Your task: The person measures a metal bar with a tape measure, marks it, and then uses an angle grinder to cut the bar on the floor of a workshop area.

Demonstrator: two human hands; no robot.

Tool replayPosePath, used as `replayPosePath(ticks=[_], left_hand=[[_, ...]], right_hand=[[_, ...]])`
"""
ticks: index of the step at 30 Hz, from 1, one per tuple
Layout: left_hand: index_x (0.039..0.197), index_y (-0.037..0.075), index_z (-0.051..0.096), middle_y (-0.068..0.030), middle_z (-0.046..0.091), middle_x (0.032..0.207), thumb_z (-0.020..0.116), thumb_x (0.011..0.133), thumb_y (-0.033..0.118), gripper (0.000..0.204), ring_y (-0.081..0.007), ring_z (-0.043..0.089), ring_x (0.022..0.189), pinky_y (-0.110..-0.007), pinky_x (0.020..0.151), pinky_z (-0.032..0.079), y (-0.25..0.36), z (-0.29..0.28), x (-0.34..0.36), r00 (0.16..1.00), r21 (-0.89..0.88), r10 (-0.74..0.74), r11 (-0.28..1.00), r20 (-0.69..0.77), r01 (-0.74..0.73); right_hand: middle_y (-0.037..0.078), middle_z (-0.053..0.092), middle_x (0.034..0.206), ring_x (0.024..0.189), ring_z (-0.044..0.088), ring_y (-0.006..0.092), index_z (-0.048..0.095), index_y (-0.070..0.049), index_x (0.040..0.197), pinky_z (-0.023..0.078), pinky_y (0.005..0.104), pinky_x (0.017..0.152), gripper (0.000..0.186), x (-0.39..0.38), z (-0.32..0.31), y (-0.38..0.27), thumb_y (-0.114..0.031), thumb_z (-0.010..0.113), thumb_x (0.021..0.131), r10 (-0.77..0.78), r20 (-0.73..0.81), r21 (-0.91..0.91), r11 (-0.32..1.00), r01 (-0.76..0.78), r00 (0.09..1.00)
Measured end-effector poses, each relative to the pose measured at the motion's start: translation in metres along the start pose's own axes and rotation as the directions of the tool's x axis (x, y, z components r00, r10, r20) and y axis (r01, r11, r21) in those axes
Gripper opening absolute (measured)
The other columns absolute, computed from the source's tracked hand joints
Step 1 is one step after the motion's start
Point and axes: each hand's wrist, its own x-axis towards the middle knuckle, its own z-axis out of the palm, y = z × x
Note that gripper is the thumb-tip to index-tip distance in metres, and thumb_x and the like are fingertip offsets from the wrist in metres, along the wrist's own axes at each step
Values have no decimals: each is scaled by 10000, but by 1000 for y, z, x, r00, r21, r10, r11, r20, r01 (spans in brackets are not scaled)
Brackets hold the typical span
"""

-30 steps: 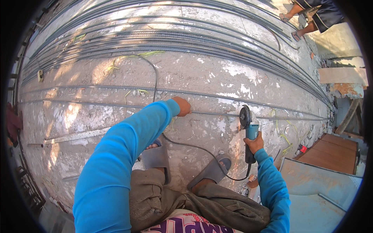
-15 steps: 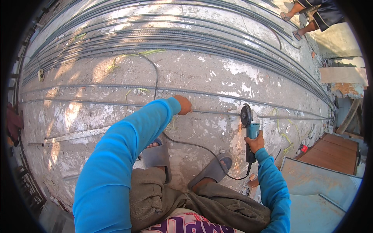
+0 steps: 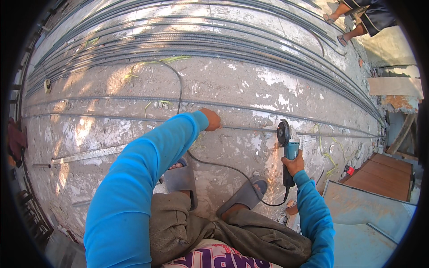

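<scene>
My left hand [image 3: 211, 119] reaches forward in a bright blue sleeve and presses down on a long steel rebar [image 3: 134, 121] that runs across the concrete ground. My right hand [image 3: 293, 164] grips a teal angle grinder [image 3: 288, 149]. Its dark disc [image 3: 283, 132] meets the same rebar to the right of my left hand, with faint sparks below it. The grinder's black cord [image 3: 223, 166] loops back over the ground between my feet in grey slippers [image 3: 179, 178].
A bundle of several long rebars [image 3: 201, 42] lies across the far ground. Another person's sandalled feet [image 3: 342, 31] stand at the top right. A brown wooden board [image 3: 380, 176] and a grey metal sheet [image 3: 362, 210] lie at the right. A flat metal strip [image 3: 85, 155] rests at the left.
The grinder disc has come down onto the rebar and sparks show below it. My left hand stays on the bar.
</scene>
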Motion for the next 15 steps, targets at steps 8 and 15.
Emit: replayPosePath(ticks=[8,15], left_hand=[[1152,49,628,-177,600,1199,421,960,400,451,-382,575,1082,-489,908,453,0,-2,0,999,6,-1,1000,32,1],[1150,45,629,-182,603,1192,428,957,400,451,-385,573,1086,-487,910,453,-2,2,4,1000,-5,-13,1000,27,13]], right_hand=[[245,623,932,853,636,387,425,16,1101,502,430,766,664,-2,1,2,-296,784,639,9,9,25,1000,-10,1000],[249,623,937,853,635,388,429,17,1101,502,431,765,665,-8,-2,-4,-302,777,632,21,8,12,1000,-22,1000]])
